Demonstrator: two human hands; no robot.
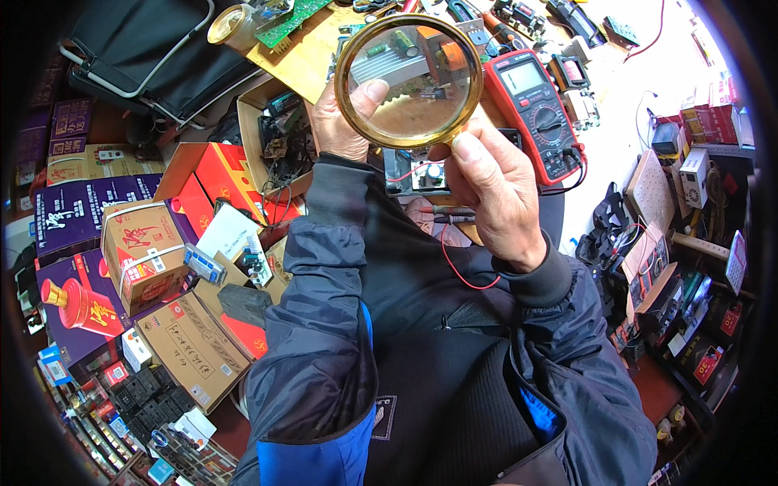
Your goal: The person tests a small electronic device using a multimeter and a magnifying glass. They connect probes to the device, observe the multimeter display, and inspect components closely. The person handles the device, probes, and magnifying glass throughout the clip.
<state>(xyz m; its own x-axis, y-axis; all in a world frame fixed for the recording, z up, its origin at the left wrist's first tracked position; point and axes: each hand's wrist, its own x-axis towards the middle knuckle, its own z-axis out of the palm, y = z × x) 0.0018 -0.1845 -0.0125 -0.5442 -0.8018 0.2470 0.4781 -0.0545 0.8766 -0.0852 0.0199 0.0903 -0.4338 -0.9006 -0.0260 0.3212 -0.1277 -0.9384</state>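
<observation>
Pinched at its short handle by my right hand (496, 174) is a round magnifying glass (474, 97) with a gold-coloured rim. Its lens covers part of my left hand (339, 125), whose thumb shows through the glass. Behind the lens, that hand grips the edge of a circuit board (405, 109) carrying a finned metal heat sink (391, 74), an orange wound part and several small components. Most of my left fingers are hidden behind the board. Just right of the lens lies a red multimeter (535, 113) with a dial, its leads plugged in.
Test probes (446, 215) with a red wire lie close to my lap. Loose electronic parts and a green circuit board (296, 20) crowd the yellow tabletop (304, 65). Cardboard boxes (194, 348) stack up on the left, near a folding chair (138, 61). Shelved gear (697, 300) stands right.
</observation>
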